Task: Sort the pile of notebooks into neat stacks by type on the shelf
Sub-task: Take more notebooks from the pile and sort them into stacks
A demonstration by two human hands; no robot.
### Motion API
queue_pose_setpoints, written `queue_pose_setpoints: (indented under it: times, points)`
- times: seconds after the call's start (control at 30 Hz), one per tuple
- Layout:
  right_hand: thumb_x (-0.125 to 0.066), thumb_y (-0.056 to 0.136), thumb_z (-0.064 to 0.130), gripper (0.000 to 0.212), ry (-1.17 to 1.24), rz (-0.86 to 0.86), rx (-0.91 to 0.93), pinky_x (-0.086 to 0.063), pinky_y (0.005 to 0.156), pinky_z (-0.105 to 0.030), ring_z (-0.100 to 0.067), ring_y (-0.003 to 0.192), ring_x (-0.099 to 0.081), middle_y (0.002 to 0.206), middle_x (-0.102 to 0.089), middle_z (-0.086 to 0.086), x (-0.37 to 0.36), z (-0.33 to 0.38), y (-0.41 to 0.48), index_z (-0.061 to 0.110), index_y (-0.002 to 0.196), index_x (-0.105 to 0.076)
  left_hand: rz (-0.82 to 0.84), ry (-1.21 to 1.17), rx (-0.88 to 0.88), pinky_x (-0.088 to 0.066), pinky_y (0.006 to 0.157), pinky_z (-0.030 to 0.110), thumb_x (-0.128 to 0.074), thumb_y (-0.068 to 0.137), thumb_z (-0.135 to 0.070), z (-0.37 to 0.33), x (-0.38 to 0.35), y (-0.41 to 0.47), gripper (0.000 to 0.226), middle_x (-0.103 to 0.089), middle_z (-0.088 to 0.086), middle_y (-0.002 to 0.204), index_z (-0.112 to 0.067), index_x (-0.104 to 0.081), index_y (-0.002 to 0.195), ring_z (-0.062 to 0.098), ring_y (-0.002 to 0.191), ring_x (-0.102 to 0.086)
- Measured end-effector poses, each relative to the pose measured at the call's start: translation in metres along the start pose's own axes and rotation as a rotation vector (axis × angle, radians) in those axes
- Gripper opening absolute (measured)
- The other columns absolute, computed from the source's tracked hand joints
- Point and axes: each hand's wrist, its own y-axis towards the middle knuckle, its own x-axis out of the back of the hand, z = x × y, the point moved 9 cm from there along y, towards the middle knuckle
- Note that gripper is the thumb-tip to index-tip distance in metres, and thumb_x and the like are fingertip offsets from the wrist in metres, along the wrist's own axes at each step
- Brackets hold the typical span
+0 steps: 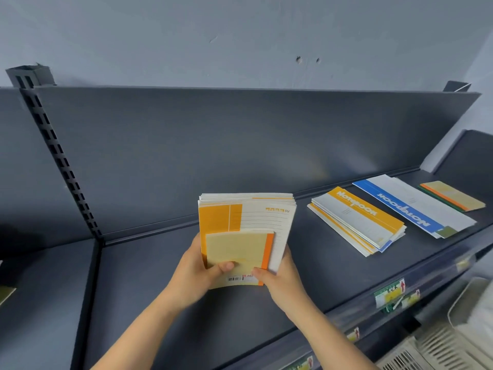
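both hands [196, 273] [280, 279] grip a notebook bundle [262, 217] (small yellow one [236, 249] frontmost) above the shelf [306, 263].

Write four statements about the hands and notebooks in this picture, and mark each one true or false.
1. The left hand and right hand both grip the pile of notebooks. True.
2. The small notebook on top of that pile has a blue spine. False: its spine is orange.
3. Three stacks lie on the shelf: a yellow-striped stack, a blue-striped stack and a small tan stack. True.
4. The blue-striped stack lies left of the yellow-striped stack. False: it lies to its right.
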Motion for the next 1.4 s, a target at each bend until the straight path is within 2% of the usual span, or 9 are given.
queue_pose_setpoints:
  times: [0.2, 0.33, 0.53, 0.7, 0.83, 1.03, 1.13, 1.3, 1.4]
  points:
    - [-0.060, 0.089, 0.005, 0.042, 0.097, -0.023, -0.008, -0.054, 0.067, -0.016, -0.007, 0.099, -0.061, 0.112, -0.059, 0.003, 0.032, 0.027, -0.006, 0.028, 0.117, -0.039, -0.071, -0.208, 0.093, -0.059, 0.083, 0.037, -0.081, 0.071, -0.038, -0.028, -0.012, 0.008, 0.060, -0.069, -0.001, 0.115, -0.023, -0.052, 0.121, 0.016, 0.100, -0.070]
    - [-0.064, 0.088, 0.010, 0.051, 0.183, 0.000, 0.014, -0.055, 0.070, -0.018, -0.003, 0.096, -0.065, 0.113, -0.062, 0.010, 0.075, 0.047, -0.003, 0.038, 0.123, -0.038, -0.030, -0.463, 0.199, -0.059, 0.079, 0.048, -0.077, 0.080, -0.022, -0.056, -0.054, 0.021, 0.045, -0.074, 0.006, 0.108, -0.017, -0.057, 0.120, 0.028, 0.093, -0.073]
    - [-0.066, 0.087, 0.023, 0.044, 0.132, -0.027, -0.049, -0.056, 0.074, -0.020, -0.005, 0.100, -0.064, 0.115, -0.064, 0.011, 0.168, 0.031, 0.008, 0.036, 0.125, -0.049, -0.139, -0.610, 0.344, -0.056, 0.073, 0.041, -0.042, 0.095, -0.054, -0.070, -0.134, 0.047, 0.035, -0.078, -0.002, 0.088, -0.027, -0.063, 0.104, 0.024, 0.087, -0.073]
    - [-0.063, 0.089, 0.028, 0.038, 0.119, 0.003, -0.140, -0.051, 0.096, -0.039, -0.010, 0.105, -0.064, 0.113, -0.067, 0.010, 0.254, 0.002, 0.025, 0.030, 0.126, -0.053, -0.152, -0.510, 0.365, -0.054, 0.087, 0.053, -0.040, 0.097, -0.048, -0.088, -0.213, 0.078, 0.033, -0.077, 0.001, 0.096, -0.026, -0.061, 0.108, 0.028, 0.093, -0.072]
    - [-0.080, 0.058, 0.055, 0.079, 0.063, 0.052, -0.152, -0.044, 0.103, -0.041, -0.008, 0.115, -0.057, 0.120, -0.063, 0.016, 0.295, -0.008, 0.034, 0.036, 0.129, -0.049, -0.223, -0.472, 0.392, -0.055, 0.088, 0.053, -0.038, 0.098, -0.050, -0.087, -0.255, 0.097, 0.036, -0.073, 0.007, 0.106, -0.022, -0.057, 0.111, 0.029, 0.095, -0.071]
    - [-0.072, 0.082, 0.015, 0.024, 0.075, 0.058, -0.145, -0.046, 0.065, -0.012, -0.004, 0.090, -0.068, 0.095, -0.073, 0.011, 0.338, -0.021, 0.058, 0.033, 0.096, -0.065, -0.282, -0.431, 0.483, -0.058, 0.076, 0.043, -0.032, 0.101, -0.046, -0.075, -0.294, 0.116, 0.035, -0.072, 0.007, 0.104, -0.022, -0.056, 0.110, 0.028, 0.092, -0.071]
    - [-0.066, 0.086, 0.013, 0.017, 0.014, 0.017, -0.149, -0.051, 0.066, -0.015, -0.008, 0.087, -0.068, 0.094, -0.073, 0.005, 0.353, -0.021, 0.075, 0.024, 0.099, -0.067, -0.273, -0.314, 0.484, -0.055, 0.088, 0.046, -0.035, 0.100, -0.049, -0.078, -0.298, 0.134, 0.043, -0.070, 0.007, 0.109, -0.016, -0.054, 0.120, 0.026, 0.097, -0.068]
    - [-0.058, 0.091, 0.015, 0.014, -0.212, -0.026, -0.135, -0.051, 0.070, -0.025, -0.012, 0.088, -0.065, 0.095, -0.069, 0.002, 0.366, -0.024, 0.115, 0.016, 0.101, -0.067, -0.249, 0.035, 0.479, -0.043, 0.052, 0.026, -0.033, 0.103, -0.036, -0.075, -0.288, 0.170, 0.037, -0.050, 0.003, 0.067, -0.008, -0.046, 0.084, 0.014, 0.056, -0.049]
    - [-0.054, 0.089, 0.014, 0.016, -0.356, -0.001, -0.199, -0.048, 0.066, -0.029, -0.021, 0.075, -0.061, 0.084, -0.067, -0.004, 0.362, -0.049, 0.122, 0.006, 0.095, -0.066, -0.123, 0.303, 0.596, -0.052, 0.075, 0.036, -0.036, 0.102, -0.026, -0.041, -0.288, 0.175, 0.029, -0.054, 0.014, 0.093, 0.001, -0.048, 0.102, 0.025, 0.080, -0.056]
